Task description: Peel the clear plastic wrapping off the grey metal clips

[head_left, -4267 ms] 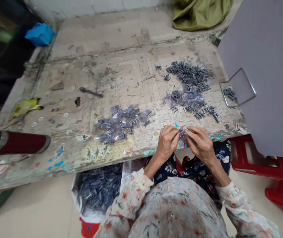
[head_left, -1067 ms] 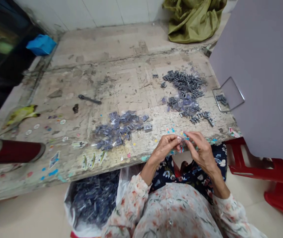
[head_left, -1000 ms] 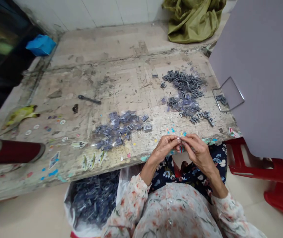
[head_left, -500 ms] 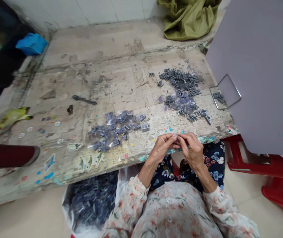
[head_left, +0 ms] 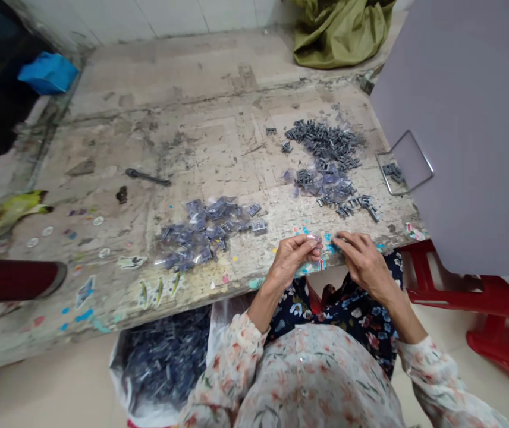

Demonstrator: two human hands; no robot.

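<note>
My left hand [head_left: 294, 257] pinches a small clear plastic bag [head_left: 317, 239] at the table's front edge; its contents are too small to make out. Just right of it, my right hand [head_left: 362, 258] is apart from the bag, fingers stretched toward blue specks on the tabletop, with nothing visible in them. Beyond my right hand lies a pile of loose small grey plastic parts [head_left: 326, 139], with empty clear bags [head_left: 337, 189] at its near side. Left of my hands is a spread of bagged grey parts [head_left: 201, 229].
A large sack of bagged parts [head_left: 165, 362] stands below the table edge. On the worn table [head_left: 219, 142] are a dark rod-shaped piece [head_left: 147, 176], a banana peel [head_left: 16, 217], and a dark red flask [head_left: 13, 279]. A grey panel [head_left: 468, 131] with a wire loop stands right, near red stools [head_left: 464, 297].
My hands were together at the fingertips. My right hand has moved off to the right and its fingers have extended, while my left hand keeps the small bag.
</note>
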